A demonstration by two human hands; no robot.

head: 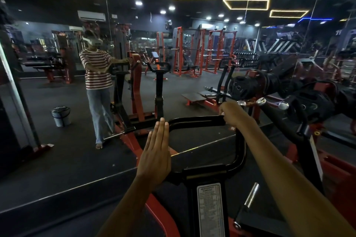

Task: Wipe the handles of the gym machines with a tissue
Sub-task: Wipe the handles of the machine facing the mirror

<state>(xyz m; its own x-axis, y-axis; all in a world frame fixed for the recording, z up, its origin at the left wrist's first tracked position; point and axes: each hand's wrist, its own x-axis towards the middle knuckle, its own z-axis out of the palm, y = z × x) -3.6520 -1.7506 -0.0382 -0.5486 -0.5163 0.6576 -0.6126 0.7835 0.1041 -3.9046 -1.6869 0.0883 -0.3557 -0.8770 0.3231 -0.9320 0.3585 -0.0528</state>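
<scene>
A black looped handle bar (194, 120) of a red gym machine stands right in front of me, before a wall mirror. My right hand (232, 112) grips the far right end of the bar's top rail, fingers curled round it. No tissue shows; the closed fingers may hide one. My left hand (156, 151) is flat with straight fingers held together, lying against the bar's left side, fingertips at the upper left bend.
A label plate (211, 210) sits on the machine's black post below the bar. Black weight plates (240, 87) on chrome pegs crowd the right. A short chrome peg (251, 194) sticks up at the lower right. The mirror reflects a small bin (61, 116) on the floor.
</scene>
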